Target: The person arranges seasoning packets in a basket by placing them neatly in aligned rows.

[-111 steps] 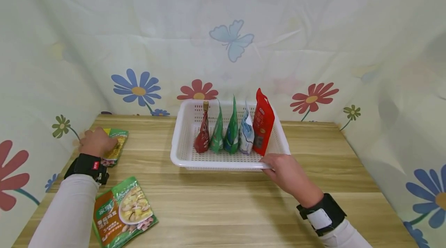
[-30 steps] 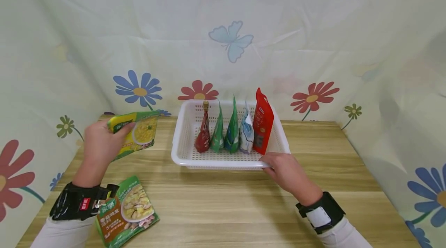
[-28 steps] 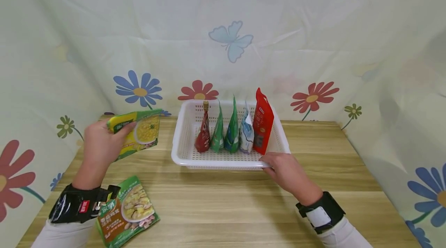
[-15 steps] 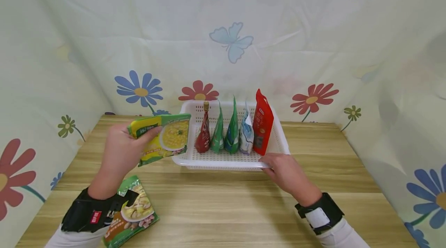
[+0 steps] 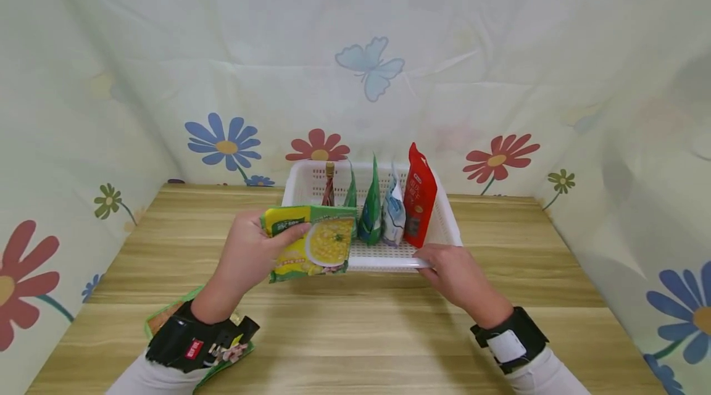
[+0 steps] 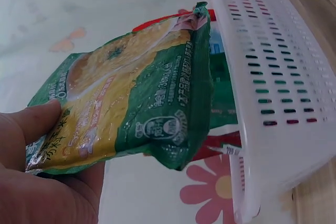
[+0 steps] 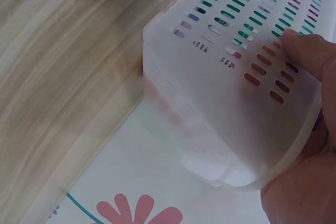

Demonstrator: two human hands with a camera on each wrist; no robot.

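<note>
My left hand (image 5: 247, 253) pinches a yellow-and-green soup packet (image 5: 328, 244) between thumb and fingers, its pictured bowl facing up toward the head camera. The packet hangs in front of the near left part of a white plastic basket (image 5: 383, 263), hiding that rim. In the left wrist view the packet (image 6: 126, 93) is beside the perforated basket wall (image 6: 278, 77). My right hand (image 5: 458, 274) grips the basket's near right rim, thumb on the outer wall. Inside stand a red pouch with a gold cap (image 5: 329, 185), two green pouches (image 5: 371, 210), a white-and-blue pouch (image 5: 394, 216) and a tall red packet (image 5: 419, 197).
A brown-and-green soup packet (image 5: 163, 318) lies on the wooden table (image 5: 355, 333) at front left, mostly covered by my left wrist. A flower-printed cloth (image 5: 266, 105) surrounds the table at the back and sides.
My left hand picked the yellow-and-green soup packet up from the table's far left and carried it right, to the front of the basket. My right hand has stayed on the rim.
</note>
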